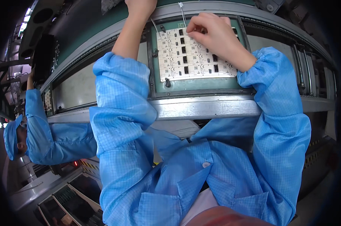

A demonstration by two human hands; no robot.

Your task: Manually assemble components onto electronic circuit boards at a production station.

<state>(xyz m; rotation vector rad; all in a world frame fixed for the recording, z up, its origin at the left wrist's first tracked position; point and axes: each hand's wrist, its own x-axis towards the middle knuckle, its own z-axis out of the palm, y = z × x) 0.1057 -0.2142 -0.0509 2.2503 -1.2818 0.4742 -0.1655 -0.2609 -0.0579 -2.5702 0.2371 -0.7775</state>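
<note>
My right hand (218, 35) is over a panel of white circuit boards (195, 60), thumb and forefinger pinched together at its upper edge. A thin white wire lead (183, 16) with a small white connector at its upper end runs down to those fingertips. The panel carries rows of black components and sits in a green fixture tray (185, 86) with a dark frame. A second white lead (154, 25) reaches the panel's upper left corner. My left hand (141, 6) is beyond the fixture at the top edge of the view; its fingers are out of sight.
A metal rail (208, 107) runs along the near side of the conveyor. At the left, a co-worker in a blue cap and smock (46, 132) reaches over the same line. A clear plastic bag (109, 5) lies at the top. Black trays (74, 199) stand at the lower left.
</note>
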